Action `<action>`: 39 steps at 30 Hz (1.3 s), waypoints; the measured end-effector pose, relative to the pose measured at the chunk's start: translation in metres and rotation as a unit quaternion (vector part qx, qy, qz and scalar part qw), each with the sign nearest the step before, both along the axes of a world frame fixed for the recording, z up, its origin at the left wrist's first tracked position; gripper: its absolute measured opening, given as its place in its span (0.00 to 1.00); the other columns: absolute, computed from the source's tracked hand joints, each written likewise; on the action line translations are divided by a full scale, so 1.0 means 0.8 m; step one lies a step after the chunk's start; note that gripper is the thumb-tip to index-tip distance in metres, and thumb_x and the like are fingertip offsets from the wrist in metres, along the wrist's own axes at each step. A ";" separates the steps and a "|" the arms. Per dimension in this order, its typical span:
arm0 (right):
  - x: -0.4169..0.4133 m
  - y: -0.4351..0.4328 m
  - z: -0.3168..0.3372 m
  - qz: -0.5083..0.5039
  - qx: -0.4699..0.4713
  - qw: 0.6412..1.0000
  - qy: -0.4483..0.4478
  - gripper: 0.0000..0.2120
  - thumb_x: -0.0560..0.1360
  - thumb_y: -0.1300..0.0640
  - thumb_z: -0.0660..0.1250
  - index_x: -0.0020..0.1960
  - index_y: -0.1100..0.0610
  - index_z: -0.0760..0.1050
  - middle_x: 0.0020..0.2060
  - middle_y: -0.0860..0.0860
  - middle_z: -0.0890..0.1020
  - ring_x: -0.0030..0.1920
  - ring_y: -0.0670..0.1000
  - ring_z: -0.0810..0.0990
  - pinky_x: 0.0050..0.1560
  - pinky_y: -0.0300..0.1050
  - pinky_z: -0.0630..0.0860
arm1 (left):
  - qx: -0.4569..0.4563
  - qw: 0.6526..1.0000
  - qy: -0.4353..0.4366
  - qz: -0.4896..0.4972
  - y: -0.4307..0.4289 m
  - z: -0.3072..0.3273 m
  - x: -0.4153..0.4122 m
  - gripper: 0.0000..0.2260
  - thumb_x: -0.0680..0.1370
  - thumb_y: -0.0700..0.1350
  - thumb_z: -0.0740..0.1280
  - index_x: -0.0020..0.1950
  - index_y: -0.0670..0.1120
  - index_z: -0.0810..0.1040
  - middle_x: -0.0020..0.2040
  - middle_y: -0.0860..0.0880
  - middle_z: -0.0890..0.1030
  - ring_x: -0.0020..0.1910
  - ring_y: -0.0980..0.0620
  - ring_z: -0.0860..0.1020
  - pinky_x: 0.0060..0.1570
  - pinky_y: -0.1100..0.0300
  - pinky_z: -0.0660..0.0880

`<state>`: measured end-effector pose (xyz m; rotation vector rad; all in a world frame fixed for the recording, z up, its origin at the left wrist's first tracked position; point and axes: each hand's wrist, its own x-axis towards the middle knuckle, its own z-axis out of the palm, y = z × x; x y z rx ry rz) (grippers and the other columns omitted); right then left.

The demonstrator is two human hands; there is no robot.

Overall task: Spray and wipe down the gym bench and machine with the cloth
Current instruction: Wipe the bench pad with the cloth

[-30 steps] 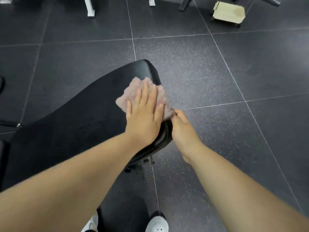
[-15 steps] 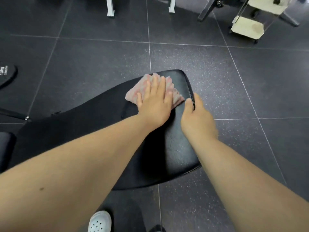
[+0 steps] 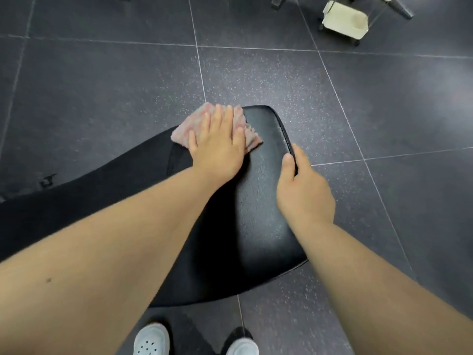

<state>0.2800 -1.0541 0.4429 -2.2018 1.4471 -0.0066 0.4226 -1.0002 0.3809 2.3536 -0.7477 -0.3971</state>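
A black padded gym bench [image 3: 261, 226] fills the middle of the view, its far end pointing away from me. A pink and grey cloth [image 3: 190, 124] lies on the bench's far left corner. My left hand [image 3: 217, 147] presses flat on the cloth with straight fingers. At the pad's right edge, my right hand [image 3: 304, 190] grips the rim, thumb on top and fingers curled under it. No spray bottle is in view.
Dark speckled floor tiles [image 3: 384, 103] surround the bench. A small cream cart [image 3: 344, 21] on wheels stands at the far right, with metal machine legs beside it. My white shoes [image 3: 151, 339] are under the bench's near end.
My left hand has slid the cloth from the pad's right side towards its far left corner. My right hand has moved from the cloth's corner to grip the bench's right edge.
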 end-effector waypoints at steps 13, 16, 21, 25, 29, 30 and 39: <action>0.005 0.002 -0.001 -0.011 -0.025 0.999 0.027 0.22 0.83 0.42 0.46 0.76 0.38 0.58 0.60 0.52 0.80 0.59 0.58 0.76 0.49 0.50 0.65 | -0.085 0.994 0.056 -0.025 0.071 -0.009 -0.013 0.37 0.78 0.55 0.60 0.80 0.53 0.42 0.80 0.55 0.53 0.79 0.53 0.49 0.76 0.47 0.51; 0.005 0.001 -0.004 -0.010 -0.035 0.999 0.034 0.22 0.83 0.42 0.46 0.76 0.38 0.59 0.60 0.53 0.80 0.60 0.59 0.76 0.52 0.51 0.69 | -0.126 0.986 0.112 0.010 0.009 0.022 0.002 0.42 0.73 0.49 0.66 0.81 0.51 0.44 0.78 0.54 0.62 0.76 0.50 0.59 0.73 0.51 0.60; 0.006 0.003 -0.002 -0.006 -0.033 0.999 0.034 0.22 0.83 0.42 0.46 0.76 0.38 0.59 0.60 0.54 0.81 0.59 0.60 0.77 0.54 0.53 0.71 | -0.135 0.978 -0.032 -0.156 0.127 -0.026 -0.075 0.34 0.70 0.51 0.66 0.76 0.47 0.67 0.77 0.49 0.65 0.76 0.51 0.63 0.70 0.45 0.65; 0.006 0.004 -0.001 -0.004 -0.038 0.999 0.037 0.22 0.83 0.42 0.46 0.77 0.39 0.58 0.59 0.52 0.81 0.59 0.58 0.77 0.48 0.49 0.66 | -0.016 0.991 -0.064 -0.120 0.158 -0.060 -0.047 0.37 0.72 0.58 0.55 0.80 0.51 0.51 0.81 0.49 0.50 0.80 0.50 0.47 0.75 0.45 0.49; 0.006 0.002 -0.006 -0.013 -0.044 0.998 0.036 0.22 0.83 0.43 0.46 0.76 0.39 0.59 0.60 0.51 0.80 0.59 0.58 0.76 0.48 0.49 0.65 | 0.049 0.998 0.025 0.042 0.042 -0.023 0.029 0.33 0.78 0.62 0.44 0.81 0.50 0.46 0.81 0.43 0.44 0.79 0.44 0.42 0.76 0.47 0.39; 0.007 0.003 -0.006 -0.015 -0.043 0.998 0.035 0.22 0.83 0.43 0.47 0.76 0.39 0.59 0.60 0.52 0.80 0.59 0.58 0.76 0.48 0.49 0.65 | 0.041 0.998 0.016 0.041 0.025 -0.018 0.024 0.32 0.79 0.62 0.44 0.81 0.51 0.47 0.81 0.45 0.45 0.79 0.45 0.43 0.76 0.47 0.39; 0.010 0.014 -0.006 0.002 -0.110 0.994 0.020 0.23 0.83 0.45 0.48 0.77 0.41 0.58 0.74 0.45 0.67 0.68 0.55 0.70 0.58 0.53 0.71 | 0.017 0.994 -0.059 -0.091 0.194 -0.084 -0.035 0.34 0.81 0.63 0.45 0.80 0.43 0.51 0.80 0.44 0.54 0.80 0.46 0.48 0.76 0.43 0.52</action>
